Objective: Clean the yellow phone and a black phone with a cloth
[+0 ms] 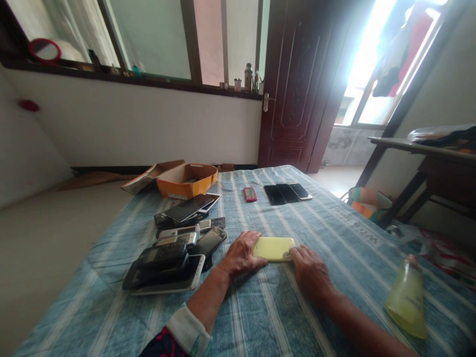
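A pale yellow phone [273, 248] lies flat on the blue striped cloth [334, 248] in front of me. My left hand [241, 257] rests on the cloth with its fingers curled against the phone's left end. From the other side, my right hand [310, 270] presses its fingers on the phone's right end. Both hands grip the phone between them.
A pile of several old phones [174, 253] lies left of my hands. Farther back sit a pink phone [250, 194], three dark phones [287, 193] in a row and an open orange box [188, 179]. A yellowish bottle [407, 297] stands at right. A dark table [431, 163] is beyond.
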Available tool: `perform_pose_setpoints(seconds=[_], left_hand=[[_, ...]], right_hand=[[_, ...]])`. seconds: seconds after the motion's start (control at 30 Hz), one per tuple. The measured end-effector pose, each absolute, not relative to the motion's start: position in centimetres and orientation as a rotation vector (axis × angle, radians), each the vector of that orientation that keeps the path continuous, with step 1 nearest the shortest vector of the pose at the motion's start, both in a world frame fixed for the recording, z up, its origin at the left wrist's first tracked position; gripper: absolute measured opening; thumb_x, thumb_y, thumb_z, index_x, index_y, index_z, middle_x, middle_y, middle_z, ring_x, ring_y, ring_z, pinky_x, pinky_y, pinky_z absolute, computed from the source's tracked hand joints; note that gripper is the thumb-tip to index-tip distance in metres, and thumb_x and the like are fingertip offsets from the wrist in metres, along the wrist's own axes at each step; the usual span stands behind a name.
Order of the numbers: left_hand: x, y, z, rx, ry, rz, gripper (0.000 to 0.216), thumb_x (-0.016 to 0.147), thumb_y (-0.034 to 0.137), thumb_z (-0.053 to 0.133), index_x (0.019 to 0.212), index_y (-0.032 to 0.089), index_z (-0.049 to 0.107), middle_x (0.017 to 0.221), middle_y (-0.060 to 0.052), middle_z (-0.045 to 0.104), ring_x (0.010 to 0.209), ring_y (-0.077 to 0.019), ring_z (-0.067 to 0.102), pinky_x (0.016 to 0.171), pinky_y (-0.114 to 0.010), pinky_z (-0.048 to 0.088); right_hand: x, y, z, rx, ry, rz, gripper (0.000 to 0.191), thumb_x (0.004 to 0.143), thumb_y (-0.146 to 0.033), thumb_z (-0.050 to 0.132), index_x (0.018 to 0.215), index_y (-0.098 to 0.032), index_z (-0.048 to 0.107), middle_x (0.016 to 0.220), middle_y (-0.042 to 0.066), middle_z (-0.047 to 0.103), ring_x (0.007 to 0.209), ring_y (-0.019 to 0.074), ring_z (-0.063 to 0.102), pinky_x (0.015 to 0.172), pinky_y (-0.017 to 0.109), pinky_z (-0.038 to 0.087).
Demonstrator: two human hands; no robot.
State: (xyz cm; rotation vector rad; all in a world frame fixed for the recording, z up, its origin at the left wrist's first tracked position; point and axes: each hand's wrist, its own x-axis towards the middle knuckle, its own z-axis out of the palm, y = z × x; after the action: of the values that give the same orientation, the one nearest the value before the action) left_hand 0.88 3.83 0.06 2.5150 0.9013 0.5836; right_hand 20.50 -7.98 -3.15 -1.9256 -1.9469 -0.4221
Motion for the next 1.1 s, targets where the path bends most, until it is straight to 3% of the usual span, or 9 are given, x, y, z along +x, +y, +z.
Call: perform_pose_setpoints(seconds=[0.57, 0.73, 0.83, 1.1], left_hand=[[1.0, 3.9, 0.0, 2.518, 0.891, 0.578, 0.066, 0.061, 0.032, 0.078, 0.121, 0.016, 0.056, 0.117, -0.009, 0.061, 0.110, -0.0269, 0.053, 0.099, -0.039, 0.043], [1.0, 3.8, 0.1, 2.519, 0.893, 0.579, 0.065, 0.060, 0.032, 0.079, 0.119, 0.016, 0.056, 0.115, -0.009, 0.061, 0.109, -0.0272, 0.054, 0.098, -0.039, 0.043], [1.1, 3.7, 0.2, 2.513, 0.914, 0.570, 0.060, 0.061, 0.034, 0.078, 0.115, 0.018, 0.057, 0.111, -0.007, 0.061, 0.106, -0.0272, 0.055, 0.096, -0.039, 0.045], [1.1, 3.8, 0.4, 2.530, 0.864, 0.580, 0.045, 0.064, 0.036, 0.075, 0.103, 0.020, 0.059, 0.104, -0.006, 0.064, 0.100, -0.0259, 0.057, 0.092, -0.039, 0.045]], right_hand=[[19.9, -8.8, -2.4, -1.889, -2.070, -0.513, 0.020, 0.087, -0.006, 0.047, 0.088, -0.016, 0.064, 0.083, 0.009, 0.063, 0.080, 0.0238, 0.054, 0.075, 0.033, 0.037], [19.2, -7.4, -3.7, -1.676, -2.063, -0.637, 0.023, 0.089, -0.007, 0.045, 0.101, -0.010, 0.063, 0.100, 0.014, 0.065, 0.106, 0.0299, 0.052, 0.091, 0.039, 0.038], [18.9, -6.2, -4.0, -1.629, -2.064, -0.572, 0.025, 0.090, -0.008, 0.044, 0.104, -0.012, 0.063, 0.104, 0.014, 0.065, 0.113, 0.0291, 0.050, 0.096, 0.040, 0.038], [17.2, -2.5, -1.8, -1.722, -2.098, -0.174, 0.020, 0.089, -0.013, 0.048, 0.100, -0.019, 0.064, 0.105, 0.009, 0.065, 0.104, 0.0232, 0.055, 0.091, 0.035, 0.041]])
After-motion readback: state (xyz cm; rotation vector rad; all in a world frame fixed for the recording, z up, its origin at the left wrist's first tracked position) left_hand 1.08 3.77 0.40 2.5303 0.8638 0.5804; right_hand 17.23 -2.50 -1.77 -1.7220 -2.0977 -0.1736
